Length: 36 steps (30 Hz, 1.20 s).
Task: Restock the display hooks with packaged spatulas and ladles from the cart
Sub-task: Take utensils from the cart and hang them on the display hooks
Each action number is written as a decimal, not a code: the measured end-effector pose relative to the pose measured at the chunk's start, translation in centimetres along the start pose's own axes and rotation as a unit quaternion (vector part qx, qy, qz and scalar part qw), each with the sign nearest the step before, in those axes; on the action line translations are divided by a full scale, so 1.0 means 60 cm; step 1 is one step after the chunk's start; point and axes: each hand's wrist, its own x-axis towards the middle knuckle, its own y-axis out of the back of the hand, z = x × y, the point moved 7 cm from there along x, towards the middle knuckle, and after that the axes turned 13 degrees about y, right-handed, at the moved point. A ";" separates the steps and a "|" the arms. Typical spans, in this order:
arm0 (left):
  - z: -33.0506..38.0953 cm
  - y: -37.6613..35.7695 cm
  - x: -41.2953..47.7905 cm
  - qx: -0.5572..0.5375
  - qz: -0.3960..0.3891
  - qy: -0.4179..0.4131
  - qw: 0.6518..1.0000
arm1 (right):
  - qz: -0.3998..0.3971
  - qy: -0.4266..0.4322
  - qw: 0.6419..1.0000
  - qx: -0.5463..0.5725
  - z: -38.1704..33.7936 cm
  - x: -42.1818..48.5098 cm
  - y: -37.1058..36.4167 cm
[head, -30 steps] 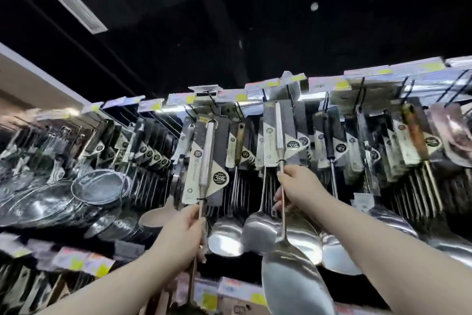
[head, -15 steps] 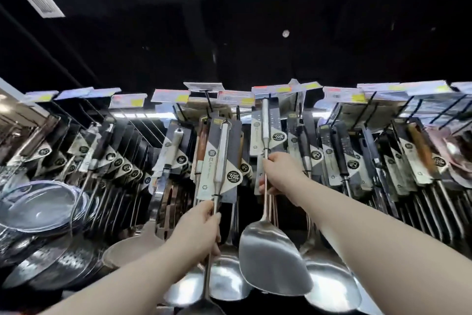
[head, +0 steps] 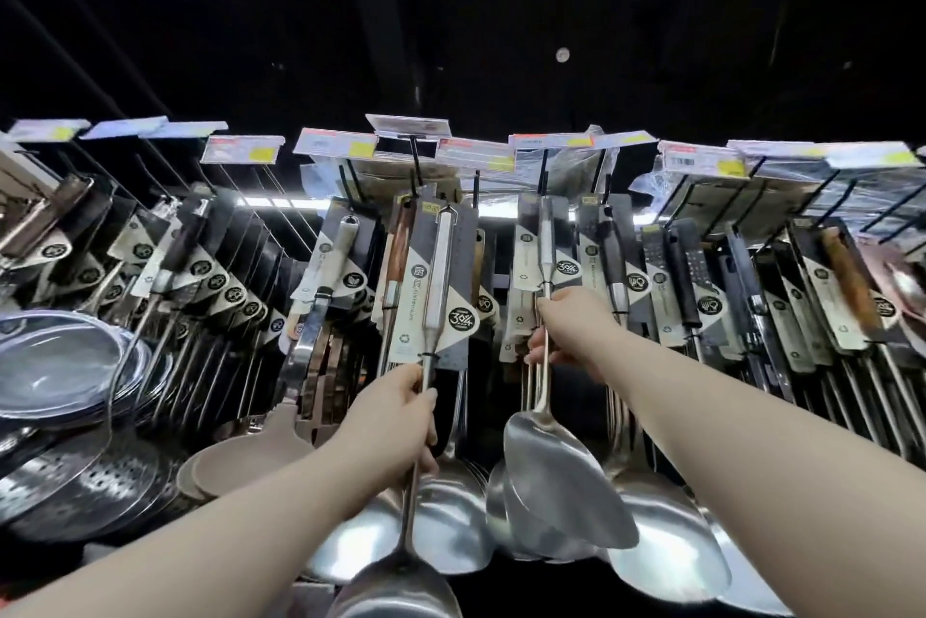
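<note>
My left hand (head: 396, 417) grips the thin steel shaft of a packaged ladle (head: 441, 276); its grey card reaches up to a black display hook (head: 416, 166), and its bowl (head: 396, 587) hangs at the bottom edge. My right hand (head: 571, 331) grips the shaft of a packaged steel spatula (head: 561, 477), whose carded handle (head: 546, 246) is raised to another hook (head: 543, 171). Whether either card's hole is on its hook is hidden.
Rows of carded ladles and spatulas (head: 701, 306) fill the hooks to both sides, under price tags (head: 476, 153). Steel strainers and bowls (head: 60, 367) are stacked at the left. A beige spoon (head: 250, 462) hangs lower left.
The view has shifted and drawn closer to the rack. Both hands still hold the same utensils raised at the hooks, and the spatula blade has turned edge-on.
</note>
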 end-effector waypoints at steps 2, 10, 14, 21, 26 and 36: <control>0.005 -0.001 0.000 0.000 0.001 -0.010 1.000 | -0.002 -0.015 0.999 -0.036 0.014 0.007 -0.003; 0.013 0.004 0.005 -0.024 0.004 -0.025 0.999 | 0.004 -0.069 0.998 -0.016 0.098 0.034 -0.041; 0.016 -0.003 0.004 -0.027 -0.002 -0.023 0.999 | -0.026 -0.059 0.980 -0.188 0.098 0.029 -0.027; 0.061 -0.058 -0.010 -0.043 -0.040 -0.054 0.997 | -0.056 0.024 0.996 0.059 -0.011 -0.047 -0.021; 0.086 -0.111 -0.018 -0.033 -0.058 -0.064 0.996 | 0.008 0.049 0.993 0.110 0.001 -0.062 -0.018; 0.106 -0.158 -0.039 -0.068 -0.118 -0.032 0.990 | 0.059 0.051 0.985 0.155 -0.021 -0.026 0.045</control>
